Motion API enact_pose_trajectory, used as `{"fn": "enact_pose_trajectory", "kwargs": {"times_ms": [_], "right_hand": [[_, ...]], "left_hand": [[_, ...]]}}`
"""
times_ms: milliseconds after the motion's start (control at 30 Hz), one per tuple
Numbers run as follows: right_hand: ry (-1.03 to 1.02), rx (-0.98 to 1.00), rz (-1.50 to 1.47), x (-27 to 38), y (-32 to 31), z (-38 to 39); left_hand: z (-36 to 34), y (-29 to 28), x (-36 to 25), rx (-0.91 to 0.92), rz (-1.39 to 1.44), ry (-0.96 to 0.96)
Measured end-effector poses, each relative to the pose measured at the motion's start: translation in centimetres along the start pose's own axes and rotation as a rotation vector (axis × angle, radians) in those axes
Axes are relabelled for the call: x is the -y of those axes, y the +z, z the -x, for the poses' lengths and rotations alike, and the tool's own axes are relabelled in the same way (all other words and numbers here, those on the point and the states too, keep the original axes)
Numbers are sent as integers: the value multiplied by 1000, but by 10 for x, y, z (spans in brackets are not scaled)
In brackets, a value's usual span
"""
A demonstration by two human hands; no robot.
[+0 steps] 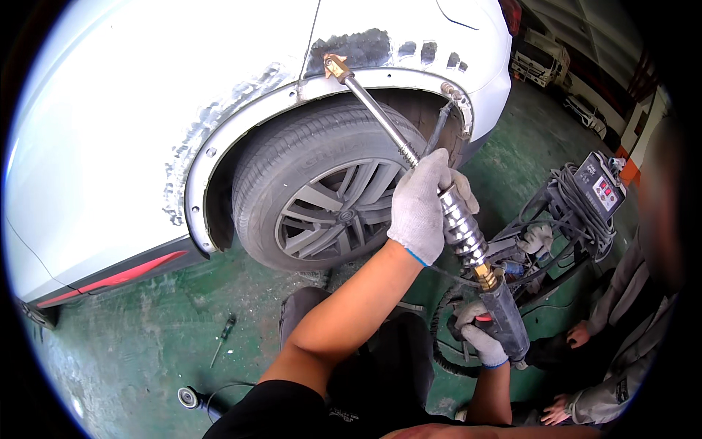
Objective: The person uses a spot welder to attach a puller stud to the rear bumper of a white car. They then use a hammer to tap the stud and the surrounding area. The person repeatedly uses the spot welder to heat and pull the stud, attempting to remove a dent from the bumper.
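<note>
A long dent puller with a slide hammer (pixel 466 233) runs diagonally from near my body up to the car's wheel arch. My left hand (pixel 422 203), in a white knit glove, is closed round its shaft at the upper end of the ridged chrome weight. My right hand (pixel 479 333), gloved too, grips the dark pistol-like handle (pixel 504 314), where a red trigger shows. The copper-coloured tip (pixel 337 66) is at the arch's upper edge, beside a dark sanded patch (pixel 358 47); whether it touches the metal I cannot tell. The white car body (pixel 139 110) has ground, scuffed paint along the arch.
Below the arch is the car wheel (pixel 344 212). At right stands a welding machine (pixel 599 183) on a cart with coiled cables. A person's hand (pixel 559 408) is close by at lower right. A screwdriver (pixel 223 336) and a grinder (pixel 191 399) lie on the green floor.
</note>
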State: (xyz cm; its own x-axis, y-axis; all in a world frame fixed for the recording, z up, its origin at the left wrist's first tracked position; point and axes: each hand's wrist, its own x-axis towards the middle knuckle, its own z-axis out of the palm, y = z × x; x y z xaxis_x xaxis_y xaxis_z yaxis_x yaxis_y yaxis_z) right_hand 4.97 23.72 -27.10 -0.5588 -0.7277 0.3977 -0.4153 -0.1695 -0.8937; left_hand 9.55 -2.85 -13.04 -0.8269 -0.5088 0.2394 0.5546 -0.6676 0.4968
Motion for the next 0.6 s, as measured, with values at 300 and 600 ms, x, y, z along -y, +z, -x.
{"fn": "enact_pose_trajectory", "kwargs": {"times_ms": [300, 600], "right_hand": [[12, -24, -171, 31, 20, 3], [31, 35, 160, 70, 0, 5]], "left_hand": [[4, 2, -6, -19, 17, -12], [21, 36, -8, -126, 174, -40]]}}
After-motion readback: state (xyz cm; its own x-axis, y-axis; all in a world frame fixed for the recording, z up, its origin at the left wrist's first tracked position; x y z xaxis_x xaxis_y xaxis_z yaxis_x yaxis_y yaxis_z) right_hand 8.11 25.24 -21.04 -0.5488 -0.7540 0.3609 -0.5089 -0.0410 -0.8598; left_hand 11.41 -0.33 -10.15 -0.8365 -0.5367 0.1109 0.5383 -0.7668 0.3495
